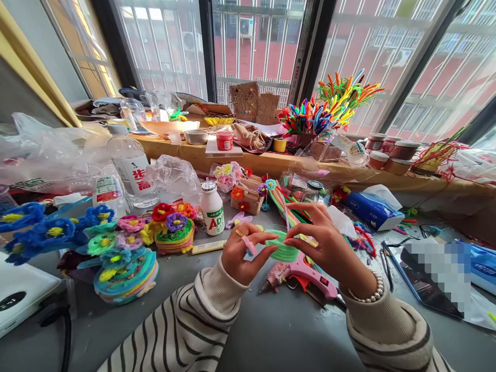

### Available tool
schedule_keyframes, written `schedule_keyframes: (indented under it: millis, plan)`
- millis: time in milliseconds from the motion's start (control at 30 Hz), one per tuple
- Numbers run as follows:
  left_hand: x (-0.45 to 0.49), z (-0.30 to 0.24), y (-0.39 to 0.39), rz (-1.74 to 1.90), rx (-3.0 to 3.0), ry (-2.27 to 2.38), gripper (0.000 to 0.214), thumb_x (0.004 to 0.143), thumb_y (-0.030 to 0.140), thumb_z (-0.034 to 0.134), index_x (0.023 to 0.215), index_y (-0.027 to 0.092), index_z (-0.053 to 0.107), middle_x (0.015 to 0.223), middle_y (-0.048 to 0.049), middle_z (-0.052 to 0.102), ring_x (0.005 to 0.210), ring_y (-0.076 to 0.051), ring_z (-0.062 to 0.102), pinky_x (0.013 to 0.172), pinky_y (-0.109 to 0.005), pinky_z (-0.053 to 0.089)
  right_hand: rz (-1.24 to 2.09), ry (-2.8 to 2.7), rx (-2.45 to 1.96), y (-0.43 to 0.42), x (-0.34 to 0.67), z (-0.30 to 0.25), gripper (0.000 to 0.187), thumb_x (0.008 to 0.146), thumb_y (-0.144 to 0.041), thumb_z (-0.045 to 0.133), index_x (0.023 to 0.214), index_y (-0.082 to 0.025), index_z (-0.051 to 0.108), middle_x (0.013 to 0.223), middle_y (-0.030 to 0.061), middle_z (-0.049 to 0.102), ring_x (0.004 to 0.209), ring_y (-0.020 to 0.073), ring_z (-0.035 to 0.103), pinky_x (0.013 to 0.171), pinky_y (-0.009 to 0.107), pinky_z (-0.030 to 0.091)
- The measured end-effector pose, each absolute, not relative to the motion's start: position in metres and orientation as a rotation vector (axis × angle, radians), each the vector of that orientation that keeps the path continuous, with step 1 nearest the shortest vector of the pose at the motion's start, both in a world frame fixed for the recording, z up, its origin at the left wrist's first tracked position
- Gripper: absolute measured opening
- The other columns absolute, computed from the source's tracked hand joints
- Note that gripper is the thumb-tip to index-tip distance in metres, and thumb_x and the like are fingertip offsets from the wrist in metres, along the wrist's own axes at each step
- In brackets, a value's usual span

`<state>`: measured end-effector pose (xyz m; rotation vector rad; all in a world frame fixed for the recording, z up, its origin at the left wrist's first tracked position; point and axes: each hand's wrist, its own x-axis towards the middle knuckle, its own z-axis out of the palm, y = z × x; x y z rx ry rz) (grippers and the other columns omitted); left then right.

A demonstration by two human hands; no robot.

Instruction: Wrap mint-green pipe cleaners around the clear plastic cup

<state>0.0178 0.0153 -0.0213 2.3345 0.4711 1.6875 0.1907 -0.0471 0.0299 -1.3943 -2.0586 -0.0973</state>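
My left hand (245, 254) and my right hand (326, 242) together hold a green coiled pipe-cleaner disc (282, 247) above the grey table. The left hand pinches the disc's left edge, and a pink piece sits by its fingers. The right hand's fingers grip the disc's right side and top. A bundle of loose coloured pipe cleaners (284, 205) lies just behind the disc. Below the hands a pink hot-glue gun (306, 270) rests on the table. Both sleeves are striped, and a pearl bracelet (368, 295) circles the right wrist.
Stacks of finished pipe-cleaner flower discs (126, 268) lie at left, with a small white bottle (212, 208), water bottles (132, 164) and a little basket (248, 196) behind. A tissue pack (372, 211) and a phone (422, 279) lie at right. The sill (271, 161) holds jars and a pipe-cleaner bunch (329, 106).
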Motion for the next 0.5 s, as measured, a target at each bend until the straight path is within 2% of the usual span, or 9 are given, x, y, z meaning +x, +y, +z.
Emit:
schedule_keyframes:
  millis: [233, 500]
  plan:
    - [0.018, -0.023, 0.016, 1.674, 2.466, 0.519, 0.009, 0.070, 0.018, 0.062, 0.078, 0.017, 0.065, 0.068, -0.0032, 0.055, 0.065, -0.014, 0.056, 0.061, -0.030, 0.047, -0.180, -2.091, -1.385, -0.046, 0.183, 0.024, 0.012, 0.078, -0.029, 0.056, 0.070, -0.023, 0.063, 0.120, 0.0066, 0.048, 0.113, 0.0258, 0.038, 0.094, 0.047, 0.034]
    - [0.020, -0.025, 0.014, 1.778, 2.511, 0.541, 0.014, 0.067, 0.012, 0.063, 0.079, 0.019, 0.063, 0.065, -0.0009, 0.056, 0.063, -0.012, 0.056, 0.061, -0.029, 0.046, -0.227, -2.057, -1.428, -0.046, 0.176, 0.021, 0.012, 0.078, -0.027, 0.055, 0.070, -0.022, 0.062, 0.121, 0.0077, 0.047, 0.115, 0.0269, 0.036, 0.094, 0.047, 0.035]
